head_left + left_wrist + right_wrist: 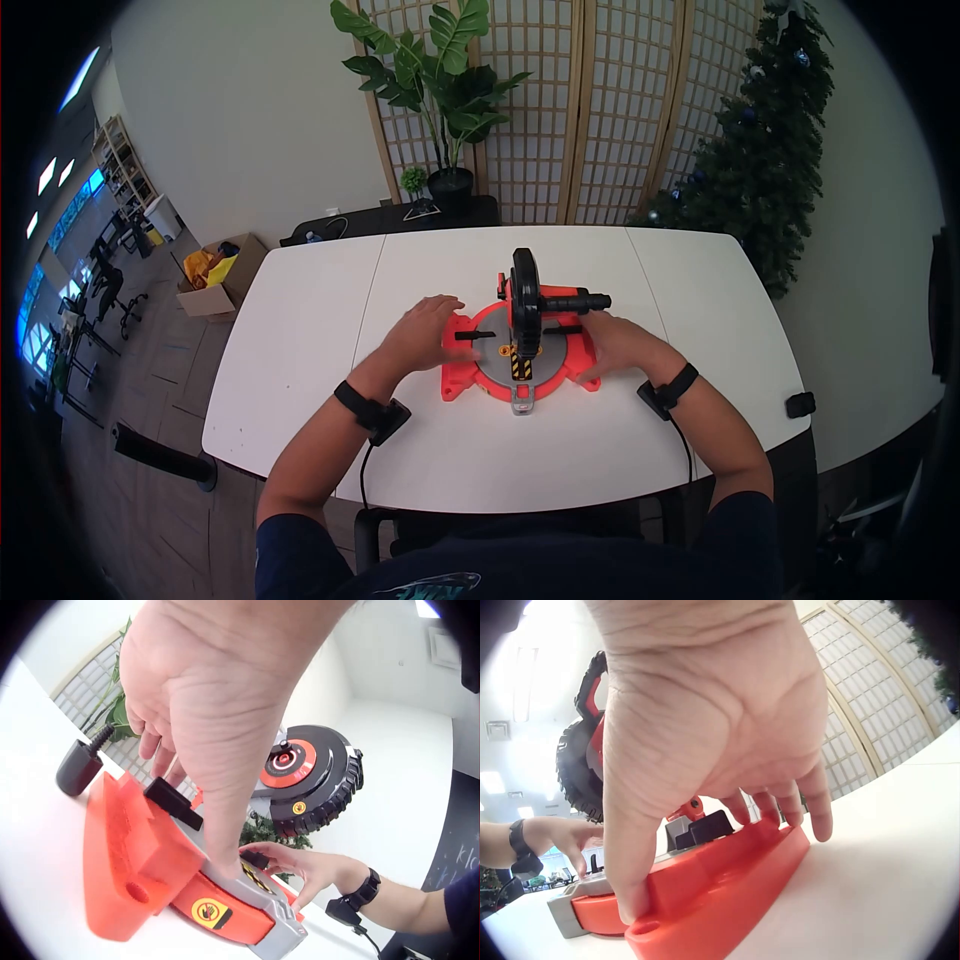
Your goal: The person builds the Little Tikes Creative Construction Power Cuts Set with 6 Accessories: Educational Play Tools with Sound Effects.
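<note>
A red and grey toy mitre saw with a black toothed blade stands upright on the white table. My left hand is at its left side, fingers spread and thumb over the edge of the grey disc; whether the fingertips touch is hidden. My right hand spans the right part of the red base, thumb on the front corner beside a hole, several fingers at the rear edge. A black knob with a threaded shaft shows beside the base in the left wrist view.
A small black object lies at the table's right edge. Behind the table are a dark low bench with a potted plant, a folding screen and a decorated tree. An open cardboard box stands left.
</note>
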Available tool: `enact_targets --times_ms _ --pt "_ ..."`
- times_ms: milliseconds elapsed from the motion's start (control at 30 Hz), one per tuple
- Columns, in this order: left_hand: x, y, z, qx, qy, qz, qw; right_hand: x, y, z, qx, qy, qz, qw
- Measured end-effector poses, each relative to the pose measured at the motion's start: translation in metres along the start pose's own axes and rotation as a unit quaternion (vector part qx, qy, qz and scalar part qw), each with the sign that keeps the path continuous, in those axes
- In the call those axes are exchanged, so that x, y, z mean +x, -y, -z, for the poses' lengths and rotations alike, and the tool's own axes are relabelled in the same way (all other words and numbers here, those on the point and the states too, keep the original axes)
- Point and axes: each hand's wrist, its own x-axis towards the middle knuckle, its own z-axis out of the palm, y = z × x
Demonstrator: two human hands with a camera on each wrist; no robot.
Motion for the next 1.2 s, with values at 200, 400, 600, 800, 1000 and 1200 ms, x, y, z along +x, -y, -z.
enact_targets --times_ms 200,400,600,800,1000,1200 --pt "0.0 0.031 0.004 0.028 -0.009 0.07 0.997 -0.002 0.001 0.0 -0.006 -0.018 -0.011 1.0" --pt "-0.002 0.045 0.001 -0.012 0.0 0.119 0.993 -0.004 0.002 -0.002 -0.032 -0.028 -0.023 0.999" --pt "0.002 0.057 -0.006 -0.029 -0.029 0.121 0.992 -0.006 0.009 -0.001 -0.009 -0.044 -0.022 0.999" --pt "-0.008 0.024 0.017 -0.013 -0.05 0.174 0.983 -0.007 -0.004 -0.019 -0.012 -0.094 0.008 0.995" --pt "-0.018 0.002 0.027 -0.137 -0.024 0.09 0.986 -0.013 0.033 0.001 -0.012 -0.122 0.035 0.992" --pt "-0.025 -0.022 0.016 -0.28 0.061 -0.03 0.958 -0.017 0.071 0.002 0.069 0.055 0.025 0.996"
